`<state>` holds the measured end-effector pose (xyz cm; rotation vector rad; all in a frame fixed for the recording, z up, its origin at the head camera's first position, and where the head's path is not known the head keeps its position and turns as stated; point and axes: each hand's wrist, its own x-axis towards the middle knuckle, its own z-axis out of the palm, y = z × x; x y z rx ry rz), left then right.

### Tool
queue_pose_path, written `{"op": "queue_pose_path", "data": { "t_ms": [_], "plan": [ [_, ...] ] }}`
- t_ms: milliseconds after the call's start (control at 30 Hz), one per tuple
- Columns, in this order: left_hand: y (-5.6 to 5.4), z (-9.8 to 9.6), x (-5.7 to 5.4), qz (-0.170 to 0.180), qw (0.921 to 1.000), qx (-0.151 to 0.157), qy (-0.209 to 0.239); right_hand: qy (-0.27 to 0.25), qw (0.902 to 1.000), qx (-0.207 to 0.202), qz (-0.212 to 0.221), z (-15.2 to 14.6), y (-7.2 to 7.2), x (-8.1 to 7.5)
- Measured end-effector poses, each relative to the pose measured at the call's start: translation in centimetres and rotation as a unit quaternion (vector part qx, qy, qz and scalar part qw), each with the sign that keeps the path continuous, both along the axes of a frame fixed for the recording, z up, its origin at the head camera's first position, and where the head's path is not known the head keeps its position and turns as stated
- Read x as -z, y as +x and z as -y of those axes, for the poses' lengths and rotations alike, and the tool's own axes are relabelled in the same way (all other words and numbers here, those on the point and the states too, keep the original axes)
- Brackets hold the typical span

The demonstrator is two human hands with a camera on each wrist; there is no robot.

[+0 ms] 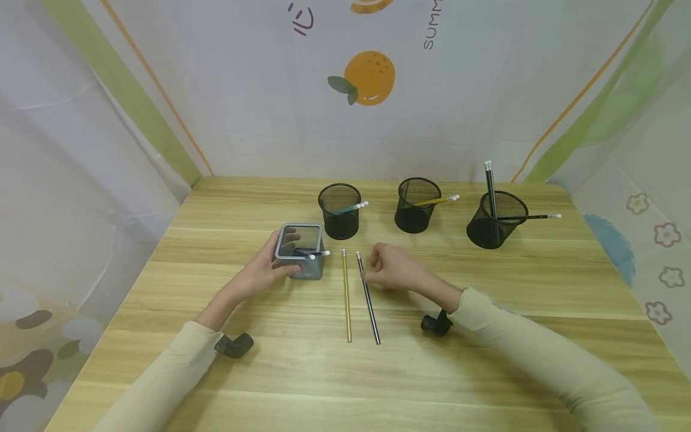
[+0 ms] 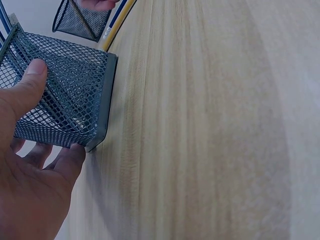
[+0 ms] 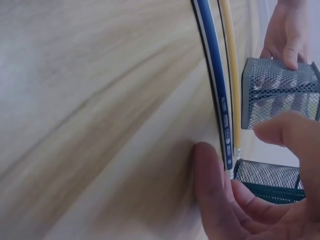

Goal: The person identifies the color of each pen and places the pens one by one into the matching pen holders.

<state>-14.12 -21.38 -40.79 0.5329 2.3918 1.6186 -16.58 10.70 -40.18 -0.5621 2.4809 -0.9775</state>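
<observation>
My left hand (image 1: 259,277) grips a square grey mesh pen holder (image 1: 309,271), thumb on its near side and fingers round the far left. Two dark pencils lean inside it, white eraser ends over the rim. Right of the holder, a yellow pencil (image 1: 347,300) and a dark blue striped pencil (image 1: 370,305) lie side by side on the table, erasers away from me. Over the blue one's eraser end is my right hand (image 1: 399,269). The right wrist view has its thumb and fingers spread apart, fingertips right beside the blue pencil (image 3: 214,70).
Along the back stand three round black mesh cups: one (image 1: 341,225) with teal pencils, a middle one (image 1: 413,219) with yellow pencils, and a right one (image 1: 482,233) with black pencils, one upright. Behind the wooden table (image 1: 259,384) hangs a printed curtain (image 1: 259,108).
</observation>
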Motion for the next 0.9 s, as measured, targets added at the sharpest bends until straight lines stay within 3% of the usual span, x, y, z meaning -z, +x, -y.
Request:
{"op": "queue_pose_path", "data": {
  "t_ms": [200,567,900],
  "plan": [
    [0.0,0.0,0.0,0.004,1.0,0.001,0.004,0.033,0.9994,-0.004,-0.012,1.0,0.0,-0.1],
    [0.0,0.0,0.1,0.001,1.0,0.003,0.004,0.08,0.9933,-0.015,-0.081,2.5,-0.4,0.1],
    [0.0,0.0,0.0,0.004,1.0,0.003,0.003,0.082,0.9951,-0.016,-0.052,2.7,-0.5,0.2]
  ]
}}
